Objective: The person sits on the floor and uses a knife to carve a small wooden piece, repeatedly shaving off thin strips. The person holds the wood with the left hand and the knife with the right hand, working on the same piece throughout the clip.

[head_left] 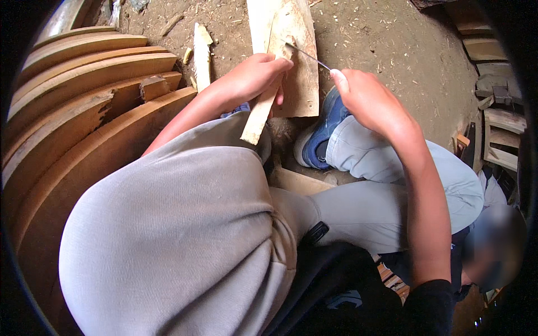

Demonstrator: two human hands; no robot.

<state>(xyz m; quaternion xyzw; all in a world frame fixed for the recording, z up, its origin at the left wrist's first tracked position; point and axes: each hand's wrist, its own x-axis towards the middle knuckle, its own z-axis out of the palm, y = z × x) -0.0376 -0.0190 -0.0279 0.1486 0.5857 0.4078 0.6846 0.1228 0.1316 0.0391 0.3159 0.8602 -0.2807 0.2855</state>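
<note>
My left hand (255,75) is closed round a narrow strip of pale wood (258,120), which slants down toward my knee. Its upper end rests over a wide, rough-faced wooden board (305,92) lying in front of me. In my closed right hand (372,101) is a thin metal tool (309,55), its handle hidden by my fingers. The tool's slim shaft points up and left, and its dark tip meets the wood just beyond my left fingers. Whether the tip touches the strip or only the board, I cannot tell.
Curved wooden planks (95,73) stand stacked along my left. A split wood piece (202,56) lies on the dirt floor (386,33) among scattered chips. A blue shoe (316,137) is beside the board. Lower right, another person (496,241) appears blurred; more timber (504,120) is stacked at right.
</note>
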